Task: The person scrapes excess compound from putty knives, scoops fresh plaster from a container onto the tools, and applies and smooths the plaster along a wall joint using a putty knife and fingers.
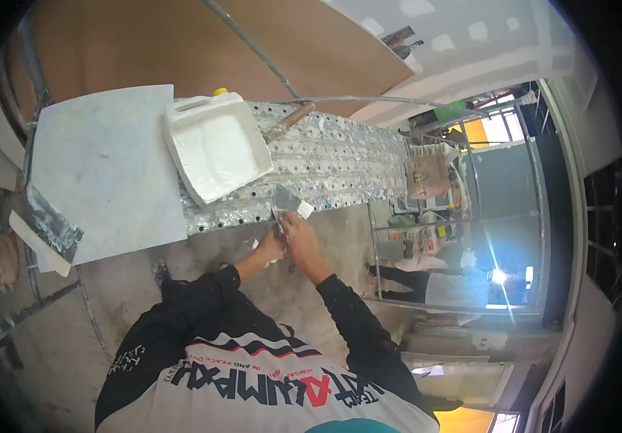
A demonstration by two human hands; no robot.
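Observation:
A putty knife [287, 199] points away from me, its grey blade over the front edge of the scaffold plank [340, 162]. My right hand [301, 238] is closed at the base of the blade, and a small white piece [305, 210] shows by its fingertips. Close beside it, my left hand [270, 247] is closed near the handle end, with bits of white material around its fingers. What the left hand grips is mostly hidden. Beyond both hands, a white tub [217, 148] of smooth white compound sits tilted on the plank.
A pale board [109, 173] covers the plank's left end, with a wide smeared blade [55, 227] at its edge. Behind the tub lies a wooden-looking handle [289, 123]. Metal scaffold tubes [253, 47] surround the plank. A paper sack [428, 175] and another person [455, 290] are to the right.

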